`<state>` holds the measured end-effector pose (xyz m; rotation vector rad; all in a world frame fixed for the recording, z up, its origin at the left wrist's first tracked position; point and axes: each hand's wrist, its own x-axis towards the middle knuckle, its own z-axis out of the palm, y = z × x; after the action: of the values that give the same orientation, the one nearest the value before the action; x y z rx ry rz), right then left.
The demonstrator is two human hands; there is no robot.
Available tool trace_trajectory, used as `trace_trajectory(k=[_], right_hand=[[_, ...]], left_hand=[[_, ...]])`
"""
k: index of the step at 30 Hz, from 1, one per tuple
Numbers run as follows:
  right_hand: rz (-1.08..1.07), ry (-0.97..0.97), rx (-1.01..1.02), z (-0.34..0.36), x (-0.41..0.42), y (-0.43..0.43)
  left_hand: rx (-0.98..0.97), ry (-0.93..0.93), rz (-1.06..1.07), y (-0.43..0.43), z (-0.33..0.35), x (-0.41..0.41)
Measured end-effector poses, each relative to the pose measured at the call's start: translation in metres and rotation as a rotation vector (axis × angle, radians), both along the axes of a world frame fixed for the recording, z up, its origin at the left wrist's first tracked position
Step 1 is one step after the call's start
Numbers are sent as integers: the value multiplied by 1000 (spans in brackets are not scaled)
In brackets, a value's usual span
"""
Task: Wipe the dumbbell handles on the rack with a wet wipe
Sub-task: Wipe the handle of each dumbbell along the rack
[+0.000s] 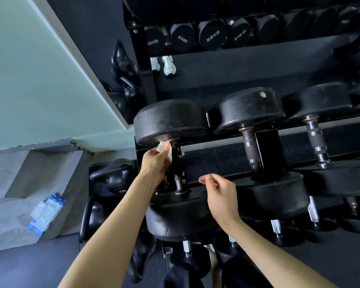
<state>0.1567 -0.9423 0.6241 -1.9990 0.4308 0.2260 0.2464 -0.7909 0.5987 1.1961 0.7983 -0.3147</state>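
White wet wipe (163, 149) sits clamped in my left hand's (156, 163) curled fingers, pressed to the far end of the leftmost dumbbell handle (179, 167) on the rack (270, 146). Right hand (218, 196) hovers nearby, loosely curled, empty. Wiping appears under way; next move calls for a firm stroke down the handle's length.

1. The left forearm (116, 221) is bare and stretched forward. The left hand (156, 161) has its fingers curled round a white wipe (162, 146).
2. The right forearm (264, 252) is bare. The right hand (218, 196) hovers nearer and lower, fingers loosely curled, holding nothing.
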Motion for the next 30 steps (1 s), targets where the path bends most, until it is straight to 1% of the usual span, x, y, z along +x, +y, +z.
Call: trace_trajectory(k=[2,4,7,8,9,10,11,14,17,19,22,23,26,27,28,30], right_hand=[[10,10,10,1,1,0],[17,20,17,1,1,0],[9,17,31,0,1,-1],[7,18,32,0,2,0],[9,18,33,0,2,0],[11,16,32,0,2,0],[13,14,28,0,2,0],[9,9,20,1,2,-1],[4,8,28,1,2,0],[4,-5,27,0,1,0],[-3,-21,13,-4,1,0],[-2,-23,10,-5,1,0],[25,-61,-33,-9,1,0],[36,-69,-48,-10,1,0],[41,-74,-53,-10,1,0],[37,-86,-56,-11,1,0]], left_hand=[[29,-24,-16,-4,2,0],[10,-49,-39,-6,3,-3],[-208,-110,-100,4,11,-4],[-288,-91,-51,8,14,-3],[-355,-34,39,12,16,-4],[-393,21,124,14,17,-6],[-384,41,168,14,16,-8],[-175,-2,71,8,12,-12],[-21,0,6,0,10,-12],[86,30,6,-6,5,-8],[222,87,66,-14,-3,1],[314,85,60,-17,-3,3],[783,19,-106,-30,5,4],[887,8,-135,-36,9,3],[937,-5,-147,-39,10,3],[946,-41,-157,-36,8,4]])
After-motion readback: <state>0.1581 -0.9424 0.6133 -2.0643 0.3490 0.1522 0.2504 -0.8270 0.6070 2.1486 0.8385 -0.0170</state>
